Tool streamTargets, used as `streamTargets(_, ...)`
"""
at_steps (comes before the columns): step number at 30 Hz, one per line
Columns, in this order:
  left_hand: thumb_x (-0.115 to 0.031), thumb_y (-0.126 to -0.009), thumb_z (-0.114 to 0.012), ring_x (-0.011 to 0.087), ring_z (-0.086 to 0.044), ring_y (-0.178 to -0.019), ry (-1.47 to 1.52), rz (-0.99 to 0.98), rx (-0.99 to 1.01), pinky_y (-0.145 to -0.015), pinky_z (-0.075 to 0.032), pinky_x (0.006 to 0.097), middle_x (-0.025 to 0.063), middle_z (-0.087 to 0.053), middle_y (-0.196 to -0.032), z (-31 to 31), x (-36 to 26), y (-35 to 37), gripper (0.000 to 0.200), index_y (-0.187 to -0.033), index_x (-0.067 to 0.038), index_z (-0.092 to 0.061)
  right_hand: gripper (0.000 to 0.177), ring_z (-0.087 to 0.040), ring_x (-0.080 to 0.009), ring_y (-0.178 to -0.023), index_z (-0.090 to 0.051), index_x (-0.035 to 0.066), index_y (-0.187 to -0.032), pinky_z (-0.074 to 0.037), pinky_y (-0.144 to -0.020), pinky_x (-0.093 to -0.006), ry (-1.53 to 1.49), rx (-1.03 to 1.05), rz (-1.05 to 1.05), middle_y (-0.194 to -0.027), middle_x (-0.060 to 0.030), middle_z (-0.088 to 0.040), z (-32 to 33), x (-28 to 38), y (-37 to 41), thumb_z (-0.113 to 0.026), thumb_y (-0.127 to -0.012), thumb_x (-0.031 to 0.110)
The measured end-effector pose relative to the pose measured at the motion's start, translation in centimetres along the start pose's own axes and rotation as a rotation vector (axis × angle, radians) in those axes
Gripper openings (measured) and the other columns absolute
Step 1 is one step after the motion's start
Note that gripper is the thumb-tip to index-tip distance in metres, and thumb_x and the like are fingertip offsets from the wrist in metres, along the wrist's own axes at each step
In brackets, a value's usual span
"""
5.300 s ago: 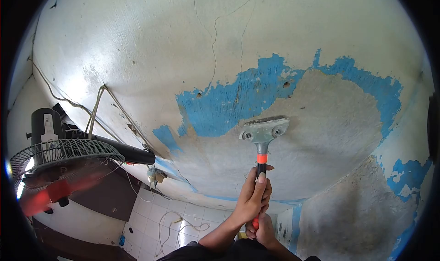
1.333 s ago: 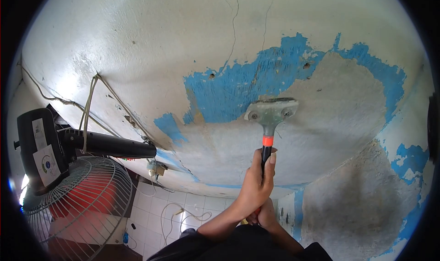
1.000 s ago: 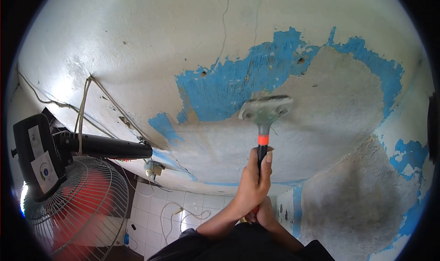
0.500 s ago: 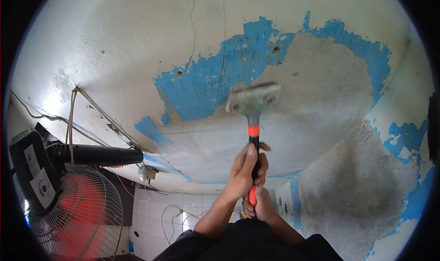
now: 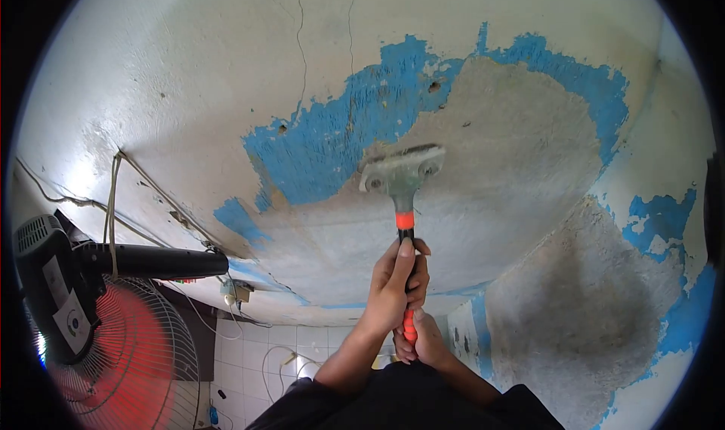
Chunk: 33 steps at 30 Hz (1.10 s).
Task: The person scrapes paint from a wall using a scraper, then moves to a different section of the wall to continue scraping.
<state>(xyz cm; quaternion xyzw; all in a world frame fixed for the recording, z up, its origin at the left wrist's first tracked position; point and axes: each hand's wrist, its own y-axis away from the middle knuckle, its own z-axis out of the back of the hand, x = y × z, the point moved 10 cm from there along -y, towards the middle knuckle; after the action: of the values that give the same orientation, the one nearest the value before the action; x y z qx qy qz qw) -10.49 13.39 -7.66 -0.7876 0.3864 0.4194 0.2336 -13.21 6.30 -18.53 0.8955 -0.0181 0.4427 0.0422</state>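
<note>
A long-handled scraper (image 5: 402, 192) with a wide grey head and a black and orange handle points up the wall. Its head lies over the lower border of a blue paint patch (image 5: 321, 154) and the bare grey plaster (image 5: 521, 120). My left hand (image 5: 395, 279) is wrapped round the black part of the handle, thumb along it. Lower down, my right hand (image 5: 423, 341) is closed round the orange grip near the handle's end. Whether the blade touches the wall is hard to tell.
On the left stands a fan (image 5: 121, 339) with a wire cage and red blades, and a cable (image 5: 113, 203) is looped over its black neck. A wall socket (image 5: 236, 290) with a plug sits low on the wall. White floor tiles (image 5: 249, 354) show below.
The view has turned slightly, so wall and fan sit further left. Against the wall the scraper head has shifted only a little. Both hands keep their hold on the handle.
</note>
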Motion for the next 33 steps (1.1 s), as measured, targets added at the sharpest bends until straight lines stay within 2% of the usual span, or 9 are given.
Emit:
streamTargets(8,-0.042,-0.104,-0.038,0.0026,-0.028,-0.046,-0.032,-0.015,0.004,-0.040,-0.023,0.0203,-0.0044,-0.032,-0.063,-0.8,-0.8,-0.3,0.036,-0.103,-0.008,-0.046,0.052,-0.038,-0.0126,-0.038,-0.043,0.005,-0.086,-0.037,-0.039,-0.0278,0.005,-0.021,0.000,-0.054,-0.0026,-0.039,0.2,0.9,0.0,-0.027,-0.102,0.052)
streamTargets(9,-0.042,-0.104,-0.038,0.0026,-0.028,-0.046,-0.032,0.002,-0.007,-0.040,-0.023,0.0203,-0.0044,-0.032,-0.064,-0.3,0.1,0.0,0.035,-0.102,-0.008,-0.046,0.062,-0.037,-0.0120,-0.035,-0.043,0.008,-0.086,-0.037,-0.037,-0.0280,0.068,-0.036,-0.028,-0.051,-0.0018,-0.037,0.4,0.2,0.2,-0.027,-0.096,0.067)
streamTargets(12,-0.042,-0.104,-0.039,0.0025,-0.029,-0.046,-0.016,0.018,0.021,-0.040,-0.023,0.0203,-0.0044,-0.033,-0.064,-0.3,0.0,-0.2,0.035,-0.101,-0.008,-0.046,0.063,-0.037,-0.0122,-0.035,-0.043,0.008,-0.086,-0.037,-0.036,-0.0284,0.065,-0.012,-0.007,-0.051,-0.0019,-0.037,0.0,-0.1,0.2,-0.026,-0.095,0.068)
streamTargets(15,-0.043,-0.103,-0.039,0.0026,-0.029,-0.046,-0.023,-0.011,0.033,-0.041,-0.023,0.0202,-0.0045,-0.033,-0.064,-1.4,-1.3,0.0,0.035,-0.101,-0.008,-0.046,0.055,-0.038,-0.0132,-0.037,-0.041,0.005,-0.086,-0.039,-0.039,-0.0295,0.015,-0.028,-0.017,-0.053,-0.0028,-0.039,-0.6,1.6,-0.1,-0.024,-0.101,0.055)
streamTargets(18,-0.042,-0.104,-0.039,0.0026,-0.028,-0.047,-0.046,0.003,0.011,-0.041,-0.023,0.0203,-0.0045,-0.033,-0.064,-0.6,-1.0,0.0,0.035,-0.101,-0.008,-0.046,0.062,-0.037,-0.0124,-0.034,-0.042,0.008,-0.086,-0.038,-0.036,-0.0293,0.102,-0.053,-0.004,-0.050,-0.0021,-0.037,-0.2,0.7,0.0,-0.026,-0.096,0.067)
streamTargets(24,-0.043,-0.103,-0.039,0.0027,-0.028,-0.046,-0.080,-0.021,-0.007,-0.040,-0.022,0.0203,-0.0047,-0.033,-0.063,-1.2,-2.4,0.0,0.036,-0.099,-0.008,-0.046,0.063,-0.036,-0.0124,-0.034,-0.042,0.008,-0.086,-0.038,-0.035,-0.0295,0.065,-0.017,0.008,-0.050,-0.0022,-0.037,-1.1,1.3,-0.4,-0.026,-0.095,0.068)
streamTargets(29,-0.043,-0.104,-0.039,0.0022,-0.027,-0.047,-0.021,0.046,-0.048,-0.040,-0.022,0.0202,-0.0048,-0.032,-0.064,1.1,-0.1,1.0,0.036,-0.098,-0.008,-0.046,0.062,-0.038,-0.0133,-0.035,-0.042,0.007,-0.085,-0.038,-0.036,-0.0300,0.112,-0.018,-0.018,-0.051,-0.0026,-0.038,-1.0,-0.7,-0.2,-0.026,-0.097,0.066)
streamTargets(33,-0.044,-0.103,-0.039,0.0024,-0.027,-0.046,-0.042,-0.028,-0.013,-0.040,-0.022,0.0202,-0.0047,-0.033,-0.063,-0.2,-2.3,0.5,0.037,-0.097,-0.008,-0.046,0.060,-0.039,-0.0136,-0.036,-0.042,0.006,-0.086,-0.039,-0.037,-0.0304,0.096,-0.007,0.002,-0.052,-0.0028,-0.039,-1.3,0.8,-0.9,-0.025,-0.099,0.062)
